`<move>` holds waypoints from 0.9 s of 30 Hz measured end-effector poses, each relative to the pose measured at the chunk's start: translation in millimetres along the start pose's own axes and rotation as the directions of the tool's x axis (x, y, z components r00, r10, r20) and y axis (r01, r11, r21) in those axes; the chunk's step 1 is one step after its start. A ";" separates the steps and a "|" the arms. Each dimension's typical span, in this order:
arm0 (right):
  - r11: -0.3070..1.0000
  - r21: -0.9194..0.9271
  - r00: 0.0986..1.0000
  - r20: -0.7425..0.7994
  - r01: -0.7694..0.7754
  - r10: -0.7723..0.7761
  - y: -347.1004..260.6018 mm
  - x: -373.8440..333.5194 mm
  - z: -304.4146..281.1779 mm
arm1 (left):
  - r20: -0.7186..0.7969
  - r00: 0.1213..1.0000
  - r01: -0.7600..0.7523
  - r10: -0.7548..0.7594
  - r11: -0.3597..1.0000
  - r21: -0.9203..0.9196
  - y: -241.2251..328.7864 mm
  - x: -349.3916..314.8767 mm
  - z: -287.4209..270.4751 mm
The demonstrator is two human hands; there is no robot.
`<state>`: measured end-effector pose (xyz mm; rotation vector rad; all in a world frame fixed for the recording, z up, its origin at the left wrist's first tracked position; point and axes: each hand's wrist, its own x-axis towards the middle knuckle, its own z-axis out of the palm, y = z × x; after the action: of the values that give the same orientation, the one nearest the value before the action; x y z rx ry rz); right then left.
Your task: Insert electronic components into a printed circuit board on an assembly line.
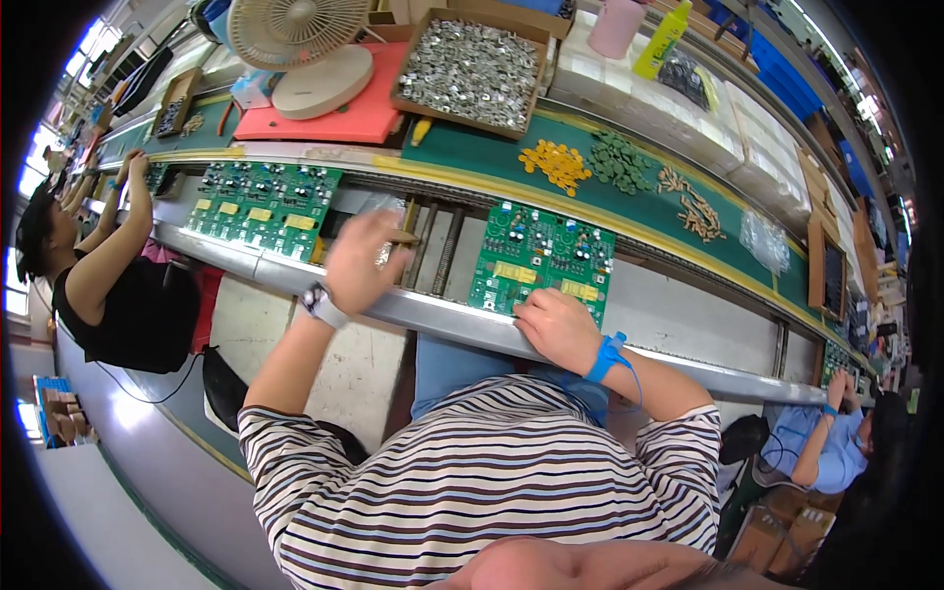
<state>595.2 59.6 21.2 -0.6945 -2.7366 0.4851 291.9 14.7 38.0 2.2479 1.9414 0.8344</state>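
A green circuit board (543, 251) with blue, white and yellow parts lies across the rails in front of me. My right hand (559, 326), a blue strap at its wrist, has its curled fingers on the board's near edge. To the left, my left hand (362, 264) hangs over the gap between two boards, blurred by motion. Its thumb and fingers look apart, and I see nothing held. Just behind it is a clear plastic bag (389, 211). Left of that hand sits another group of green circuit boards (261, 205).
A metal rail (452, 327) runs along the near side. Beyond the line lie orange discs (554, 165), green discs (619, 162), tan parts (696, 208) and a carton of metal pieces (472, 74). A fan (323, 84) stands back left. Co-workers sit left (108, 275) and right (821, 442).
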 end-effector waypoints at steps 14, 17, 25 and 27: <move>0.950 0.059 0.947 0.080 0.306 -0.310 -27.5 85.8 36.7 | -0.098 0.635 0.690 -0.766 0.506 0.518 -188.5 -48.9 -40.8; 0.977 -0.004 0.935 0.291 0.213 -0.203 -20.1 78.7 29.3 | -0.047 0.688 0.624 -0.724 0.557 0.548 -153.4 -44.0 -34.0; 0.999 -0.012 0.993 0.110 -0.032 0.033 31.6 -39.4 -15.7 | 0.168 0.910 0.251 -0.379 0.827 0.504 -31.6 -40.7 -8.4; 0.992 -0.020 0.990 0.060 -0.125 0.126 46.3 -72.5 -31.5 | 0.241 0.927 0.156 -0.288 0.878 0.452 5.1 -34.0 -3.3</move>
<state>686.2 69.5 18.8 -0.8744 -2.7678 0.5203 293.0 -19.0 30.6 2.1155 2.3347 0.0241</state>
